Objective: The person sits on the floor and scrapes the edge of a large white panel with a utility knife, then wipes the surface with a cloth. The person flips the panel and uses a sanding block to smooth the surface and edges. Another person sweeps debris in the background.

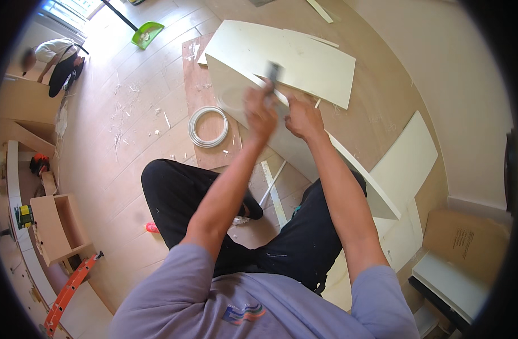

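Note:
A long white board (304,150) stands on its narrow edge, slanting from far left to near right past my right leg. My left hand (259,117) is closed at its top edge around a dark, blocky hand tool (273,72); motion blur hides the tool's exact kind. Close beside it, my right hand (305,118) is closed with bent fingers at the same edge, gripping the board there. A coil of white edge strip (192,127) lies on a thin brown sheet (192,79) to the left of the board.
More white panels (321,68) lie beyond the board, and another panel (408,152) is at right. A cardboard box (462,240) stands near the wall. White scraps litter the floor by a green dustpan (148,35). At left are wooden cabinets (61,226), an orange ladder (67,294) and a person bending (58,53).

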Demonstrator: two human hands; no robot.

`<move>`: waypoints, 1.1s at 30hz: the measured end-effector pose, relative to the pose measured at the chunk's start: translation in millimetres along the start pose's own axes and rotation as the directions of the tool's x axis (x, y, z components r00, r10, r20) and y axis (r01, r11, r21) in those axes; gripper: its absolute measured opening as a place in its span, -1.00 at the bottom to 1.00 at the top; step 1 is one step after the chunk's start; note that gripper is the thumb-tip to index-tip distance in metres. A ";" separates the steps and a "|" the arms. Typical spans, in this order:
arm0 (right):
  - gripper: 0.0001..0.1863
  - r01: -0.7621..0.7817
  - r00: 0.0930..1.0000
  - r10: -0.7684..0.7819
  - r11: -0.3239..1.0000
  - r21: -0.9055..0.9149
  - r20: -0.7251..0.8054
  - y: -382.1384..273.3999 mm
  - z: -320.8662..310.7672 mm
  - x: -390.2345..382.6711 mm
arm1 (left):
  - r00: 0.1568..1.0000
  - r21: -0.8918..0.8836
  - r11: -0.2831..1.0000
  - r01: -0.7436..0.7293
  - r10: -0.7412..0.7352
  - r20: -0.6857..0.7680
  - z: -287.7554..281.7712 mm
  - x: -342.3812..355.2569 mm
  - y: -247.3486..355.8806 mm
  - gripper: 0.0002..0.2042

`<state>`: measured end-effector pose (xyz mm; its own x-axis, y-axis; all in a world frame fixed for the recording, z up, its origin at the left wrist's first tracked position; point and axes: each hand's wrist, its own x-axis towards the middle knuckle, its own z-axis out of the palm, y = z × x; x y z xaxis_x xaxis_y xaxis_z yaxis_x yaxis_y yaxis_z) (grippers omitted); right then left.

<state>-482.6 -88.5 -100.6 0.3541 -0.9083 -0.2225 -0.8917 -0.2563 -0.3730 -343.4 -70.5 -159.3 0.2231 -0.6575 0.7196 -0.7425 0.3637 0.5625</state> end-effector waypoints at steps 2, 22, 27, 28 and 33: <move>-0.45 -0.001 1.000 0.000 1.000 -0.011 -0.031 9.2 2.5 -4.2 | 0.990 -0.064 0.996 0.066 -0.057 0.130 -3.1 -8.3 19.6 -0.56; -0.59 0.005 0.999 -0.007 1.000 -0.029 -0.038 -9.9 -4.7 -8.8 | 0.995 -0.078 0.995 0.060 -0.065 -0.074 -2.1 7.2 -11.9 -0.58; -0.59 0.102 0.978 -0.107 0.994 -0.034 -0.180 -0.6 13.4 -2.7 | 0.969 0.071 0.997 -0.040 0.056 -0.241 1.1 12.9 -45.5 -0.62; -0.60 0.077 0.986 -0.082 0.996 -0.040 -0.145 1.7 15.7 -6.6 | 0.939 -0.008 0.966 0.258 -0.252 -0.234 -5.7 26.0 -54.4 -0.67; -0.62 0.045 0.996 -0.047 0.999 -0.025 -0.080 -4.5 2.4 -12.9 | 0.990 -0.108 0.984 0.144 -0.144 0.001 -1.3 -12.4 14.4 -0.66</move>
<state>-482.4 -74.9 -98.2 0.3721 -0.9188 -0.1318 -0.8815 -0.3054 -0.3601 -356.0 -56.2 -159.6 0.3272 -0.7039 0.6304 -0.6301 0.3347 0.7007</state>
